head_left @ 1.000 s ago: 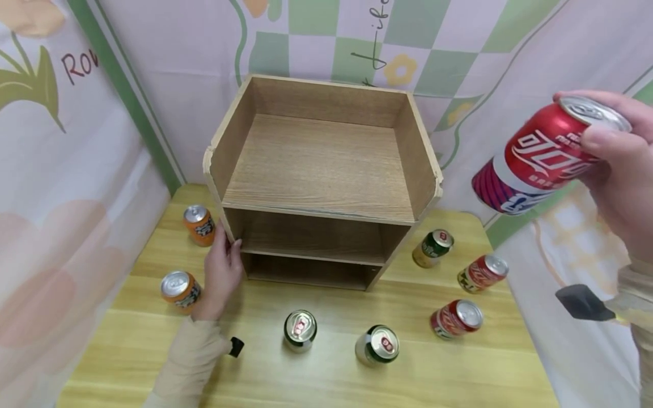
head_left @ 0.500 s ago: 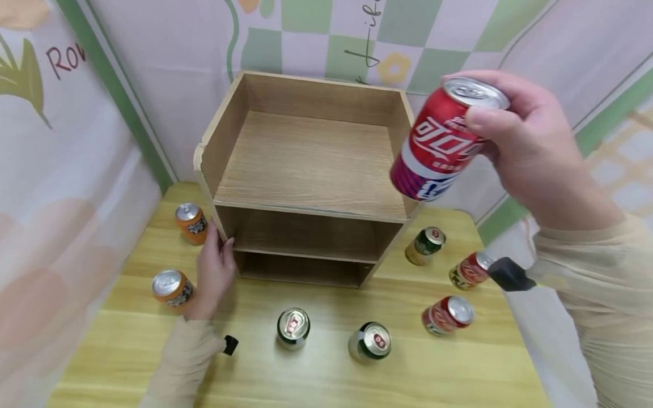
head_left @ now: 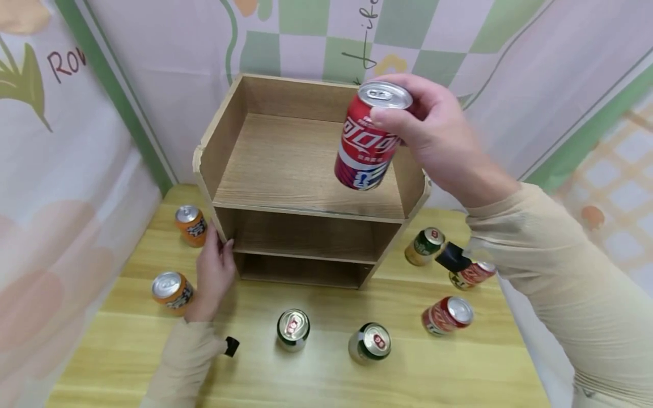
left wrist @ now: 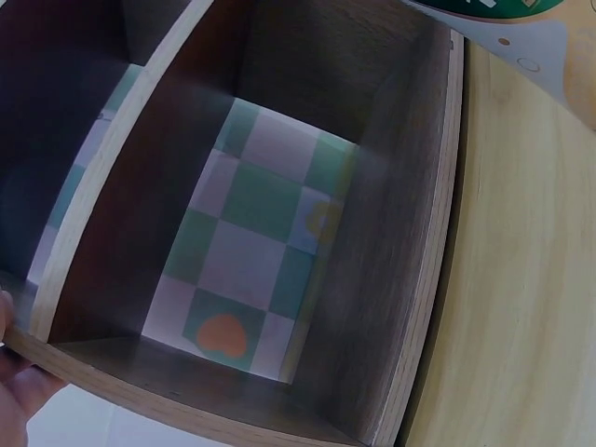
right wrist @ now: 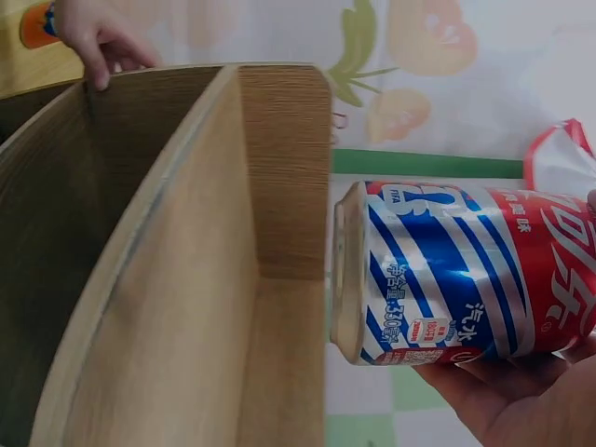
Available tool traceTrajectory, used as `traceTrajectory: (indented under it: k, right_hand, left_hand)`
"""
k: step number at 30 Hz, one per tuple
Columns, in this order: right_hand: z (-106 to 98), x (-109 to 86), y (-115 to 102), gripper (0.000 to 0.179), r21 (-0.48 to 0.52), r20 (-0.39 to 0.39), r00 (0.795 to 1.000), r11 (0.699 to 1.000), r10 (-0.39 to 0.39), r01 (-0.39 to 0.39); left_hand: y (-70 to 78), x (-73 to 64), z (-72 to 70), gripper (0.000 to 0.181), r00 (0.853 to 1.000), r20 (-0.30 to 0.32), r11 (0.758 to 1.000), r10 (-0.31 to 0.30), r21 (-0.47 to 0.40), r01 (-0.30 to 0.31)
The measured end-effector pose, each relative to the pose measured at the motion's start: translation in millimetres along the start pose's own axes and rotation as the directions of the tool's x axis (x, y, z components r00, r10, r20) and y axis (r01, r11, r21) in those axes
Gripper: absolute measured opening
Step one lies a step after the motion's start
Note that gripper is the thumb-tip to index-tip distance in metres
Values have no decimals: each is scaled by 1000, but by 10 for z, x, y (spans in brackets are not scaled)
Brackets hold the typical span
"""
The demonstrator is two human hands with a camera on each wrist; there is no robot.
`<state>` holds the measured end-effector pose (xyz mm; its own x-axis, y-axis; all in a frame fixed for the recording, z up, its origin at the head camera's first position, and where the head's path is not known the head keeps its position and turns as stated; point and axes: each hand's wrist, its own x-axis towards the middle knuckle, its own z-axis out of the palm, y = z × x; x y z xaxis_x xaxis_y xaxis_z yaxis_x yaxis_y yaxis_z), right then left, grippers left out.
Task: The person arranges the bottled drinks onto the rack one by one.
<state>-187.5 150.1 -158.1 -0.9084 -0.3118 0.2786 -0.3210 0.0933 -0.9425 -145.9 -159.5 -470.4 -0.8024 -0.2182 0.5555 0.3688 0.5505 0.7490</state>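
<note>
My right hand [head_left: 436, 133] grips a red soda can [head_left: 363, 150] by its upper part, thumb across the front. The can is slightly tilted in the air over the top tier of the small wooden shelf [head_left: 285, 164]. The right wrist view shows the base of the can [right wrist: 349, 275] apart from the wood. At the shelf's left side, my left hand [head_left: 215, 275] holds the side panel, thumb at its front edge. In the left wrist view, fingers [left wrist: 20, 396] show at the shelf's edge, and the lower compartments hold nothing visible.
Two orange cans [head_left: 173, 292] stand left of the shelf. Green-topped cans [head_left: 293, 328] stand in front and at the right. Two red cans [head_left: 448, 315] are at the right; my sleeve partly covers one. A patterned cloth [head_left: 168, 39] hangs behind the wooden table [head_left: 285, 385].
My right hand has carried the red soda can leftward from the far right to over the shelf's top tier, and the can is more upright. The left hand stays on the shelf's side panel.
</note>
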Motion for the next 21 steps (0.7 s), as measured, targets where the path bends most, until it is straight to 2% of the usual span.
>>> traceTrajectory:
  k: [7,12,16,21]
  right_hand:
    - [285,237,172,38,-41,54,999,999,6,-4]
    - [532,399,319,40,-32,114,993,999,-32,36]
    - [735,503,428,40,-20,150,988,999,-23,26]
    - [896,605,518,40,-31,152,988,1000,4,1]
  left_hand:
    - [-10,-3,-6,48,1000,-8,1000,-15,6,15]
    - [-26,12,-7,49,1000,-21,1000,-2,20,2]
    - [-43,8,4,48,1000,-29,1000,-1,25,1]
    - [-47,11,33,50,1000,-22,1000,10,22,-9]
